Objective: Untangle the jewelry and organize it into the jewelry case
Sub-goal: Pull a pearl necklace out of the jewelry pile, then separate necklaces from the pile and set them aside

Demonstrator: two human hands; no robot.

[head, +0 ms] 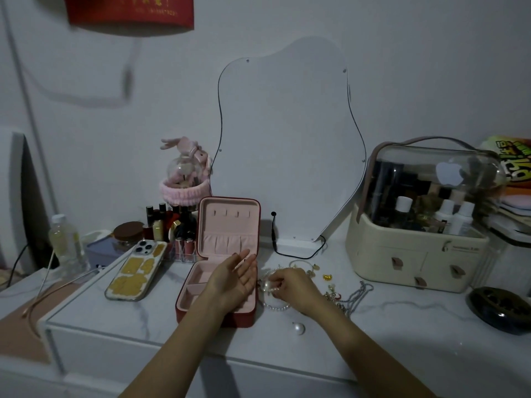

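A pearl bracelet [271, 294] is pinched by the curled fingers [276, 283] of the right hand [293, 288], just to the right of the open jewelry case [221, 280], while the left hand [235, 280] is held palm up with straight, relaxed fingers over the pink tray of the case. More jewelry is spread on the white marbled table [402, 326]: a silver chain [357, 297], a loose pearl [298, 328] and small gold pieces [327, 277]. A phone [136, 270] is seen to the left, a cosmetics box [422, 222] to the right, and a wavy mirror [287, 145] against the wall; both forearms are stretched forward from below.
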